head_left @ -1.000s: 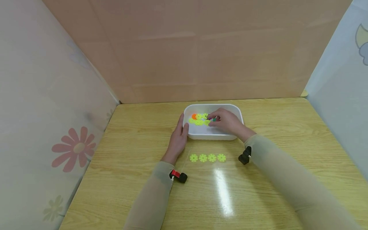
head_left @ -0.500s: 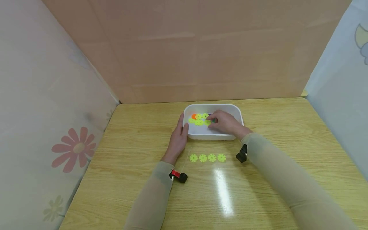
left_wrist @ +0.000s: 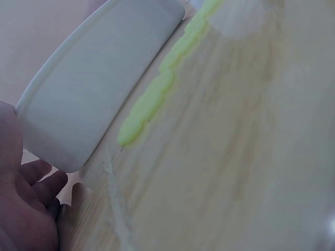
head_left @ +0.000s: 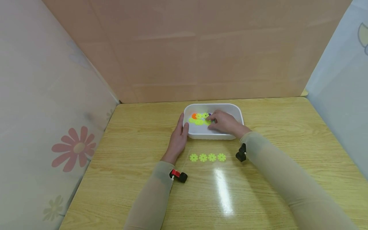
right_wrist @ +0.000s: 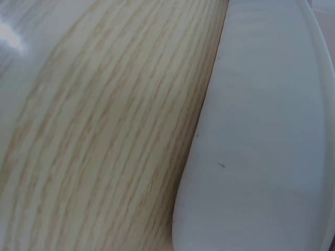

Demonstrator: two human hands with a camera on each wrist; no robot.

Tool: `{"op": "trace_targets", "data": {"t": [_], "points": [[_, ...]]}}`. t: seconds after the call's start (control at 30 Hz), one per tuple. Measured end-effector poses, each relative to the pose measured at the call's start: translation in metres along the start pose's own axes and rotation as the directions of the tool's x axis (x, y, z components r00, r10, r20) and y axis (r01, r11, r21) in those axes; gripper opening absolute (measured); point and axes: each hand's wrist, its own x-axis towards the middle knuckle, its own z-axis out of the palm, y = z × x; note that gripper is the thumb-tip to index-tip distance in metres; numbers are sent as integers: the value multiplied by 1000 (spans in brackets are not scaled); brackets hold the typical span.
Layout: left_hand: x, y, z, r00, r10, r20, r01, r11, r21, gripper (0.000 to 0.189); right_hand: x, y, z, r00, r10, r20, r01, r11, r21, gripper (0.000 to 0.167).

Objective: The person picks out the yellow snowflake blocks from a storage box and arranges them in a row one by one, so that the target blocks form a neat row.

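Observation:
A white plastic tray point(head_left: 212, 136) stands near the back of the table, with small notched plastic discs point(head_left: 199, 122) inside, mostly yellow-green, plus an orange disc point(head_left: 194, 116). My left hand point(head_left: 179, 139) lies against the tray's left end, fingers extended along the outer wall and thumb by the near corner. In the left wrist view, the thumb meets the rim. My right hand point(head_left: 225, 123) reaches into the tray, thumb and index finger parted around a yellow-green disc; I cannot tell whether they pinch it. The right wrist view shows only the tray's outer wall point(right_wrist: 256, 136) and wood.
Several yellow-green discs point(head_left: 207, 157) lie in a straight row on the wooden table point(head_left: 138, 140), in front of the tray. A brown panel point(head_left: 201, 57) rises behind the table. Pale patterned walls point(head_left: 46, 95) flank both sides.
My right hand has shifted slightly left and toward me inside the tray, and covers the teal piece seen earlier. My left hand, the tray and the row of discs have stayed in place.

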Motion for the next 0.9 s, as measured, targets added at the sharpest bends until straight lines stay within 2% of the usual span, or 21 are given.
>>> {"op": "trace_targets", "data": {"t": [0.23,0.67,0.9], "points": [[0,1,0,1000,3,2,-3,1000,-6,64,1,2,0,1000,20,-17,-20,999,31,40],[0,0,2,1000,23,-5,-23,1000,8,64,0,2,1,999,37,-12,-37,999,12,30],[0,1,2,1000,16,-2,-16,1000,0,63,1,2,1,999,44,-9,-44,999,13,31]]}}
